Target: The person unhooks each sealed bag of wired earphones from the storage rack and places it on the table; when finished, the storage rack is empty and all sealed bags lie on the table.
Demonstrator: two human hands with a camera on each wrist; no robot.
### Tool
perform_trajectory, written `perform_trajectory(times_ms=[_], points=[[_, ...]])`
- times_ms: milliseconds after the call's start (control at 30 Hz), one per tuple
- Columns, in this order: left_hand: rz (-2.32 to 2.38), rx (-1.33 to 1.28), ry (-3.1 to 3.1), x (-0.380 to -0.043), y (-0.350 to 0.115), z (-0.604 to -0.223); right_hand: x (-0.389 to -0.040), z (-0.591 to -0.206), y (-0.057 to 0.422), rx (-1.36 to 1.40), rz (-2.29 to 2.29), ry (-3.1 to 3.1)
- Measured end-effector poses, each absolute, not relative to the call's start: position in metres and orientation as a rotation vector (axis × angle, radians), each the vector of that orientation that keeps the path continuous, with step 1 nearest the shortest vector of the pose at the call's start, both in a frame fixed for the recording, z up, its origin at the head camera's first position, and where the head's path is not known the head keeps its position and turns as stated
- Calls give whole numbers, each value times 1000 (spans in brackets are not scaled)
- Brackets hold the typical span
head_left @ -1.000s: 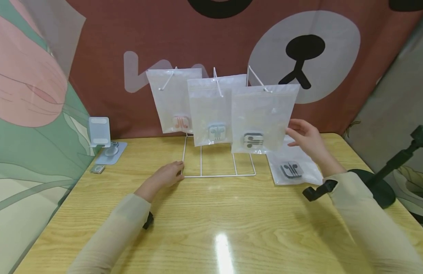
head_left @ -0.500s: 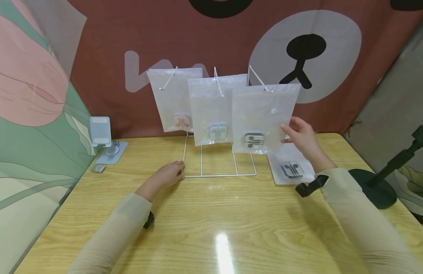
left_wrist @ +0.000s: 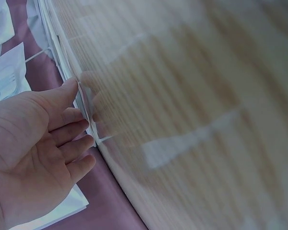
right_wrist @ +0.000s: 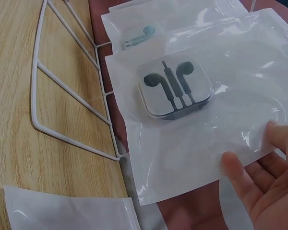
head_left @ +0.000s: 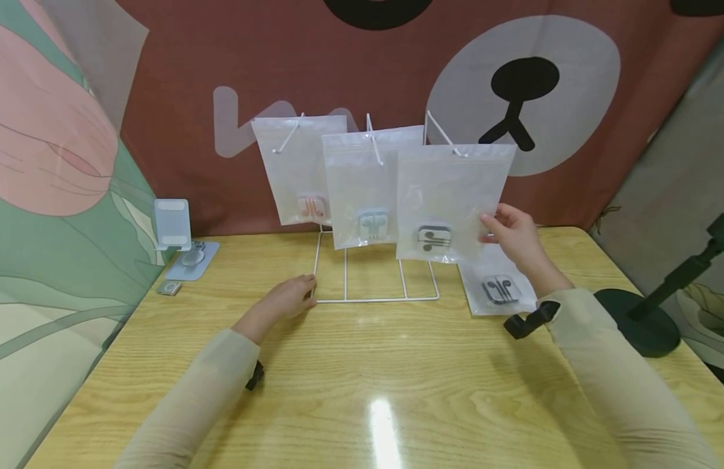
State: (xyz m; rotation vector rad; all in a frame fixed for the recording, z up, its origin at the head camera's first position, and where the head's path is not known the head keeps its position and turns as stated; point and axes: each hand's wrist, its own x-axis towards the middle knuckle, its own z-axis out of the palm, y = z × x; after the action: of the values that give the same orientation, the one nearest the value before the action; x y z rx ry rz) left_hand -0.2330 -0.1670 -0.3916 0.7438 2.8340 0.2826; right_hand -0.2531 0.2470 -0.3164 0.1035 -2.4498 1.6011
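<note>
A white wire display rack (head_left: pixel 376 300) carries clear-fronted white zip bags on its hooks. My left hand (head_left: pixel 284 299) holds the front left corner of the rack's base; the left wrist view shows thumb and fingertips against the wire. My right hand (head_left: pixel 517 238) pinches the right edge of the nearest hanging bag (head_left: pixel 456 189), with some fingers hidden behind it. Cased black-and-white earphones (right_wrist: pixel 175 86) show through that bag's lower part. Beside it hang a bag (head_left: pixel 353 189) with light blue earphones and a bag (head_left: pixel 286 169) with pink earphones.
Another bag (head_left: pixel 476 296) with dark earphones lies flat right of the rack. A light blue folding stand (head_left: pixel 173 225) and a small square item (head_left: pixel 170 288) are at the left. A black stand's round base (head_left: pixel 637 332) is at the right edge, a printed curtain (head_left: pixel 239 189) behind.
My right hand has moved left from beside the nearest hanging bag and taken hold of its right edge. The left hand stays at the rack's corner.
</note>
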Motion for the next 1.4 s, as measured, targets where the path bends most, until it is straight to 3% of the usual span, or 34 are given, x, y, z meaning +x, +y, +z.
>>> perform_trajectory(times_ms=[1400], points=[[259,745,2833,-234,-165,-391,-196,-310,259,237,1535,-2331]])
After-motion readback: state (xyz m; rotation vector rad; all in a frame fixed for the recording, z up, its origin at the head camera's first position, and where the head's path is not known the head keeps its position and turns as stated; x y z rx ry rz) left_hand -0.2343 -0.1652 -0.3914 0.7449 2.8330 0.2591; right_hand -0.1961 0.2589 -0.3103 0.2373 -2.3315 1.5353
